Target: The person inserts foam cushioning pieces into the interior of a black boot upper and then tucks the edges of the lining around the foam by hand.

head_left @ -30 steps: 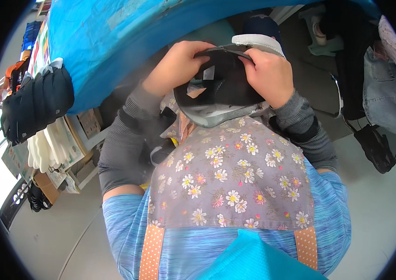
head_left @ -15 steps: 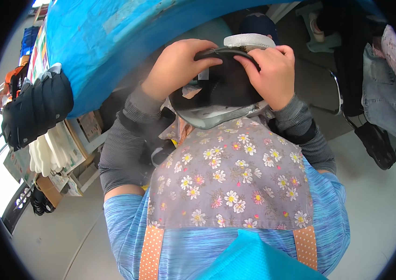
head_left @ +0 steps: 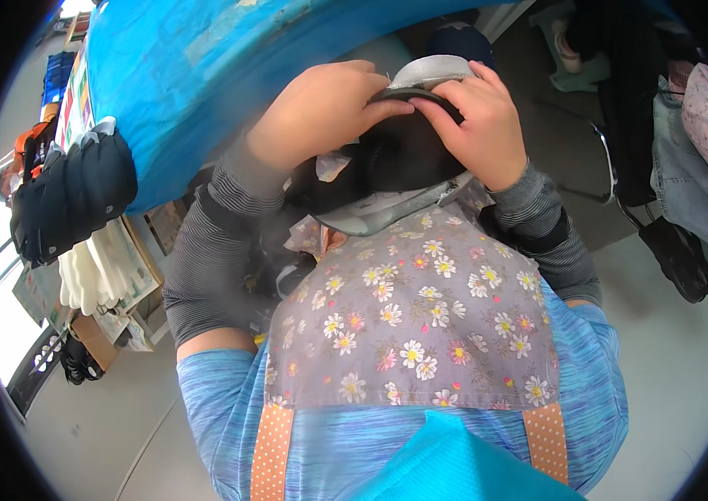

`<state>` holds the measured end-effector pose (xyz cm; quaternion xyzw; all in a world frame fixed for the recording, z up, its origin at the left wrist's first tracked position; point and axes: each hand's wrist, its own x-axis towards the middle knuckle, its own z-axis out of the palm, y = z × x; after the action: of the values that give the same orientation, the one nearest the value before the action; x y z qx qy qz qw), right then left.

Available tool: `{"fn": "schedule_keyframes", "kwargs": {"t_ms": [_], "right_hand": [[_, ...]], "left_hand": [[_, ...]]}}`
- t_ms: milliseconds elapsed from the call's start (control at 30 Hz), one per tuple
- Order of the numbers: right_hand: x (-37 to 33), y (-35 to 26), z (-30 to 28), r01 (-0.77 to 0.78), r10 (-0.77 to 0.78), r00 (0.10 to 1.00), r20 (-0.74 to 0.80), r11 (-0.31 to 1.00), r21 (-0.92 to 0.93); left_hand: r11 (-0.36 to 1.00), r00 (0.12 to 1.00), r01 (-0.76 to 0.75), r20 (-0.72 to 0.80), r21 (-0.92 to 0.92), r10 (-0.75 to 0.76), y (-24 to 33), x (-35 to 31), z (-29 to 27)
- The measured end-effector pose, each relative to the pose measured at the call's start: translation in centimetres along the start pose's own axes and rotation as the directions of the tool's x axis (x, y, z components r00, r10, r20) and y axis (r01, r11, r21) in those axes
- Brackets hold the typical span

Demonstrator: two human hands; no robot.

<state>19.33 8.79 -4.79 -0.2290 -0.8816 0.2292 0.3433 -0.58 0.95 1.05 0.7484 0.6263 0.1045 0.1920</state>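
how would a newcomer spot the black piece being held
Start at the flowered apron mid-picture. Just above it is the black piece; unlike the black stack at left, its upper edge is pinched by the left hand and right hand.

Blue sheet, upper left | white pieces, left | black bag near denim, right

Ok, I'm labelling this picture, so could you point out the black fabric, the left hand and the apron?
Black fabric (head_left: 416, 157): head view, on its dark middle.
Left hand (head_left: 318, 110): head view, on the back of it.
Apron (head_left: 408, 327): head view, on its flowered front.
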Motion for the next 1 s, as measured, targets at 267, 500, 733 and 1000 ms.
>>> {"fn": "schedule_keyframes", "kwargs": {"t_ms": [267,500,733,1000], "right_hand": [[0.3,0.3,-1.7,-0.071,0.066,0.997,-0.04,0.988,-0.139],[1.8,-0.4,-2.0,-0.239,0.239,0.971,0.002,0.97,0.043],[3.4,0.0,-3.8,-0.097,0.096,0.995,0.018,0.973,0.211],[6.9,0.7,-6.2,0.1,-0.098,0.948,-0.303,0.995,-0.009]], "left_hand": [[0.981,0.999,0.025,-0.021,-0.195,-0.03,0.6,0.2,-0.6],[0.987,0.998,-0.024,-0.068,-0.159,0.014,1.2,0.1,-2.1],[0.977,0.977,0.204,-0.043,-0.062,-0.207,1.8,0.5,-3.9],[0.992,0.938,0.072,-0.33,-0.101,-0.102,1.9,2.3,-3.6]]}}
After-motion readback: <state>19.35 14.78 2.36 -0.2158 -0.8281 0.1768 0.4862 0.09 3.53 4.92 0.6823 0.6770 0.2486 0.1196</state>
